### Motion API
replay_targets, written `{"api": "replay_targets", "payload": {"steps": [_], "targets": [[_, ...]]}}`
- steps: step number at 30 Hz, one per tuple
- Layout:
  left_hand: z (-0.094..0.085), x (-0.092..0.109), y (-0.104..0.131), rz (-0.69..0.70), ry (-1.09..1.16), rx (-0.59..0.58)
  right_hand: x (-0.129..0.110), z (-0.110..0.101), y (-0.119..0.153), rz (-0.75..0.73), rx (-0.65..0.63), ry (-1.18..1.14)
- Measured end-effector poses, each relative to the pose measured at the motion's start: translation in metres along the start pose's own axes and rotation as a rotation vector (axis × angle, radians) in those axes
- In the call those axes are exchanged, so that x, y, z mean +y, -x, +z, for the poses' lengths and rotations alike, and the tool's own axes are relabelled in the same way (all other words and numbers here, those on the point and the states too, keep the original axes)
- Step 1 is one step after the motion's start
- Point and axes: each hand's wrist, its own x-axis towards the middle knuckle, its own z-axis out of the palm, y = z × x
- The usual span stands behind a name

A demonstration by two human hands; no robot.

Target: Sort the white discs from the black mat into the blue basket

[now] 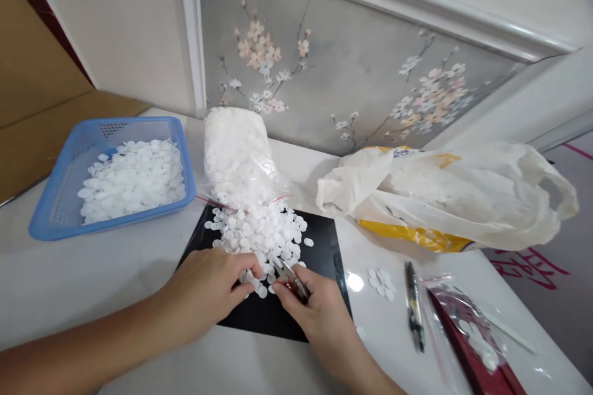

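A heap of small white round discs (259, 228) lies on a black sheet (324, 259), spilling from the mouth of a clear plastic bag (236, 148) packed with more of them. My left hand (208, 287) is at the heap's near left side, thumb and forefinger closed around the edge of a white disc (249, 276). At the near right, my right hand (319, 308) grips small metal scissors (290, 274), the blades pointing into the discs. Their handles are mostly hidden by my fingers.
On the left stands a blue basket (44, 216) of white discs. A white and yellow plastic bag (445, 197) lies at right. Nearer are a small group of discs (382, 284), a pen (414, 305) and a zip bag (477, 333) over something red. A flowered panel (343, 68) stands behind.
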Motion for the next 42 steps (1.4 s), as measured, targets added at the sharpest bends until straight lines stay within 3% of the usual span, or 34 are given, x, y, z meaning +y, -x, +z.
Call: {"api": "replay_targets", "payload": {"steps": [6, 9, 14, 17, 22, 26, 31, 34, 37, 42], "targets": [[0.012, 0.007, -0.004, 0.09, -0.157, -0.074, -0.008, -0.016, -0.003, 0.295, -0.185, -0.444], [0.013, 0.009, -0.007, 0.054, -0.158, -0.092, -0.007, -0.018, -0.005, 0.289, -0.244, -0.56], [0.014, 0.008, -0.007, 0.043, -0.017, -0.094, -0.006, -0.027, -0.008, 0.229, -0.198, -0.618], [0.01, 0.006, -0.005, 0.023, 0.333, -0.138, -0.004, -0.04, -0.013, 0.172, -0.131, -0.628], [-0.007, 0.005, -0.005, -0.051, 1.338, -0.32, 0.005, -0.057, -0.019, 0.105, -0.138, -0.272], [-0.011, 0.002, -0.007, -0.113, 1.636, -0.346, 0.008, -0.048, -0.018, 0.026, -0.062, 0.046], [-0.005, 0.0, -0.011, -0.249, 1.636, -0.206, 0.01, -0.033, -0.014, -0.159, -0.016, 0.238], [0.0, 0.0, -0.012, -0.271, 1.525, -0.196, 0.01, -0.03, -0.013, -0.223, 0.025, 0.247], [0.007, 0.003, -0.01, -0.244, 1.23, -0.228, 0.005, -0.028, -0.011, -0.096, 0.03, 0.061], [0.02, 0.012, -0.006, -0.083, 0.864, -0.206, -0.007, -0.022, -0.005, 0.227, -0.196, -0.52]]}}
